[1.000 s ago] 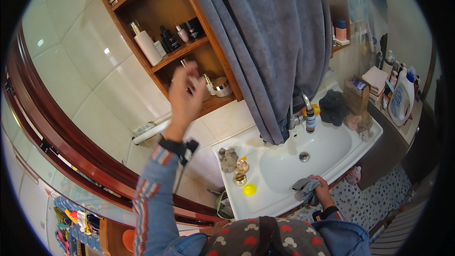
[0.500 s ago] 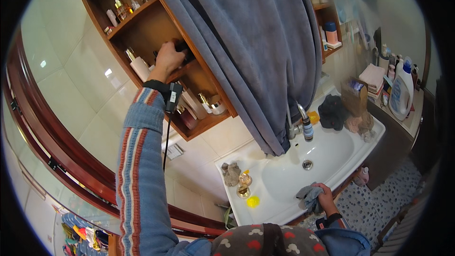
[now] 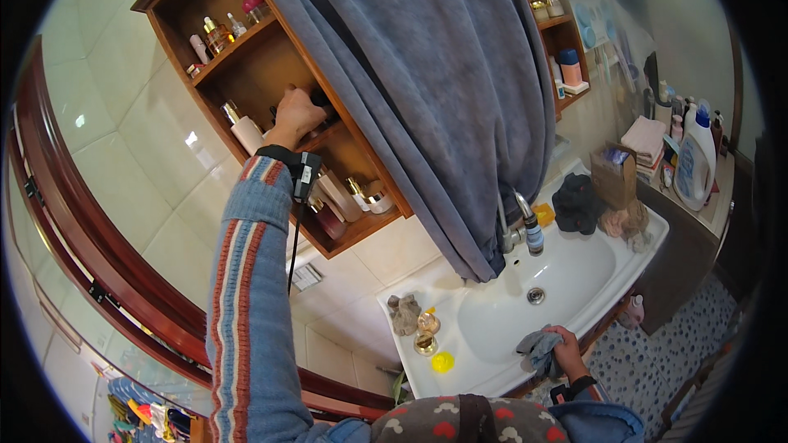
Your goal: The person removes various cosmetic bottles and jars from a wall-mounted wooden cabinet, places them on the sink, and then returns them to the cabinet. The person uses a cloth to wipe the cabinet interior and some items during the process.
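Observation:
My left hand [image 3: 299, 117] reaches into the wooden wall cabinet [image 3: 359, 239], at its middle shelf. The fingers are curled beside some dark items [image 3: 326, 102] at the shelf's right end. Whatever lies between them is hidden by the hand. Just left of it stands a pale bottle with a metallic top [image 3: 245, 133]. Lower down, over the front rim of the white washbasin [image 3: 484, 373], a grey cloth [image 3: 540, 350] hangs bunched in my right hand [image 3: 568, 353], whose fingers are closed round it.
A grey-blue curtain [image 3: 427, 98] hangs beside the cabinet. The tap [image 3: 530, 226] rises behind the basin. Small glass jars [image 3: 426, 333] and a yellow object [image 3: 442, 362] sit on its left rim. A dark cloth [image 3: 574, 199] and a box [image 3: 614, 176] are at the right.
The view has shifted a little, so the cabinet and basin sit slightly lower in the picture. My left hand stays at the middle shelf; my right still holds the grey cloth.

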{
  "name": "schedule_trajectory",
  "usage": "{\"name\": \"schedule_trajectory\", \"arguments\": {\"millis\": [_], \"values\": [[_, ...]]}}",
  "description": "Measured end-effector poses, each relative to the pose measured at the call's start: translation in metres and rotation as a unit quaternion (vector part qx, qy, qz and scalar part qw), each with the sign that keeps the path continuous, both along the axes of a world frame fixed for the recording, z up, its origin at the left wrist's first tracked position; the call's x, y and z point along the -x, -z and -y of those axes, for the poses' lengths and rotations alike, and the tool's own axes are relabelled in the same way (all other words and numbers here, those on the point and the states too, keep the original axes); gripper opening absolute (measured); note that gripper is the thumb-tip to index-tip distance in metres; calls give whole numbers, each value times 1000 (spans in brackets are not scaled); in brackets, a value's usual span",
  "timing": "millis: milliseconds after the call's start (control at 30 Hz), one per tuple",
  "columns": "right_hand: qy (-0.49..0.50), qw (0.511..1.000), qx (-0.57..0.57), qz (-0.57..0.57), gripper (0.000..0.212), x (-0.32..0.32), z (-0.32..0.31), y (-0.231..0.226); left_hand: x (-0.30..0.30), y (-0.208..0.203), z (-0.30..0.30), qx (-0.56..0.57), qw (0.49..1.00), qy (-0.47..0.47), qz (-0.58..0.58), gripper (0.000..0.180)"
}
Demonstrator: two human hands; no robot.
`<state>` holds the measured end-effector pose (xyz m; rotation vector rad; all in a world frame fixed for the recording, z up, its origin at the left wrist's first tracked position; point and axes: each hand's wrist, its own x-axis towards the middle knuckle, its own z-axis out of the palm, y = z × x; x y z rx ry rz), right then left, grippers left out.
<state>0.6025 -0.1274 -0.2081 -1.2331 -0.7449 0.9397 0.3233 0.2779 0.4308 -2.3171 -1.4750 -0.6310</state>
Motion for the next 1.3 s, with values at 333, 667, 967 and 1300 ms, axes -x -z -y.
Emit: {"name": "schedule_trajectory", "arguments": {"millis": [333, 667, 967, 1300], "values": [[-5, 1000, 4, 10, 36, -2, -3, 11, 6, 5, 4, 38, 994, 68, 71, 50], [-17, 1000, 4, -4, 33, -2, -1, -1, 6, 11, 25, -122, 991, 48, -12, 48], [1, 998, -1, 60, 42, -11, -4, 38, 43, 59, 98, -70, 922, 330, 190, 51], [-53, 997, 60, 12, 43, -8, -6, -10, 81, 379, 173, 291, 914, 225, 171, 55]]}}
